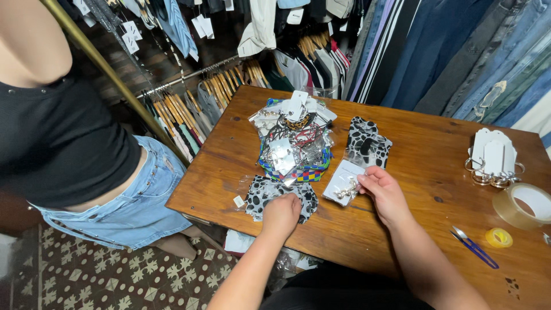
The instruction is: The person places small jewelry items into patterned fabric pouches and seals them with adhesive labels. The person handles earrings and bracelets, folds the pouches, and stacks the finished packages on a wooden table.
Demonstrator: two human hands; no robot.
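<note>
From the head camera, the left hand lies knuckles up on a black-and-white spotted pouch at the near left edge of the wooden counter. Its fingers are curled down onto the pouch, so whether the grip pinches the fabric or only presses on it cannot be told.

The right hand is just to the right, its grip narrow, thumb and fingertips pinched on the edge of a white card with silver earrings that rests on the counter.

Beyond both hands, a heap of carded jewellery in clear bags sits on a bright checked cloth, and a second spotted pouch lies to its right. At the right end are blank white tags with hoop earrings, a roll of clear tape, a small yellow tape roll and blue-handled snips.

Another person in a black top and denim skirt stands at the left, beside racks of hanging clothes.
</note>
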